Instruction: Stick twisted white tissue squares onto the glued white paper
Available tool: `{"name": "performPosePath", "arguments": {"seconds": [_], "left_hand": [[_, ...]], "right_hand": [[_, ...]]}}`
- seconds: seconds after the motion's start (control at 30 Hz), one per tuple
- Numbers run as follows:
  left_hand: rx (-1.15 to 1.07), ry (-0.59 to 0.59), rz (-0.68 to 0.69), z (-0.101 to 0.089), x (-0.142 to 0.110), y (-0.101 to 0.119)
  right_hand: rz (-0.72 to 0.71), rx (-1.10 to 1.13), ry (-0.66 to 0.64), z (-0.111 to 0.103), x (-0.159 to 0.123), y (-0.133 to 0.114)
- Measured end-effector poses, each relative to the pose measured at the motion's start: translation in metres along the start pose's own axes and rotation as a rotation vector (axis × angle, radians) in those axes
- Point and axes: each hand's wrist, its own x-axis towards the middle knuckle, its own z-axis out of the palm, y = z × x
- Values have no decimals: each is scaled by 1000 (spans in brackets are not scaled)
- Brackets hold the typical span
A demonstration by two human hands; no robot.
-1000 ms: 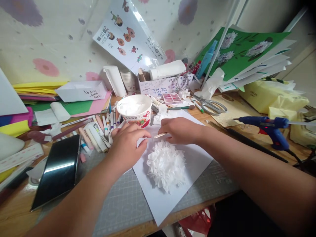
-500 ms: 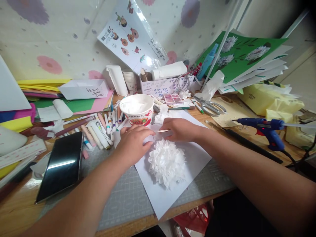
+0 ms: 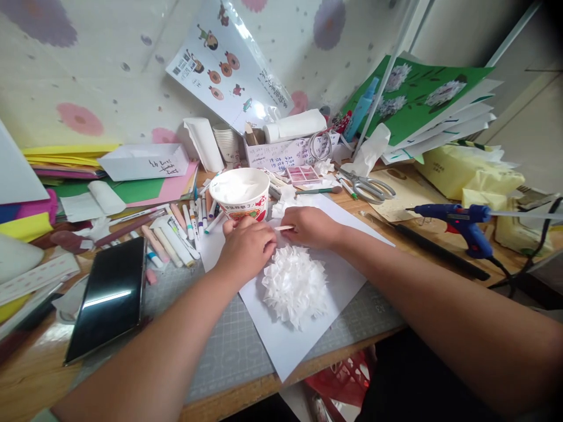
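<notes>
My right hand (image 3: 313, 227) is closed on a thin pale stick (image 3: 285, 227), which points left toward my other hand. My left hand (image 3: 247, 249) has its fingers curled together beside the stick's tip; whatever they pinch is hidden. Just below both hands, a ruffled white paper flower (image 3: 295, 287) with many pointed petals lies on a white sheet (image 3: 285, 354). Behind my left hand stands a printed paper bowl (image 3: 244, 207) with white material inside. Some crumpled white paper (image 3: 284, 205) lies close behind my right hand.
Markers (image 3: 169, 237) crowd the left, beside a dark tablet (image 3: 108, 299). Scissors (image 3: 372, 186) and a blue glue gun (image 3: 461, 220) with a cord lie at right. A pink-celled palette (image 3: 302, 174) sits behind. A grey cutting mat (image 3: 220, 346) lies under the sheet.
My left fingers have closed from a spread pose and come nearer to the stick in my right hand. The camera view has shifted slightly.
</notes>
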Motion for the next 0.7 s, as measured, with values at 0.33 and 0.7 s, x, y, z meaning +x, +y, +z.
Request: {"name": "performPosePath", "arguments": {"seconds": [0.33, 0.7], "left_hand": [[-179, 26, -168, -7, 3, 3], [-737, -6, -122, -50, -20, 19]], "right_hand": [[81, 196, 30, -15, -11, -2], [169, 583, 128, -28, -43, -34]]}}
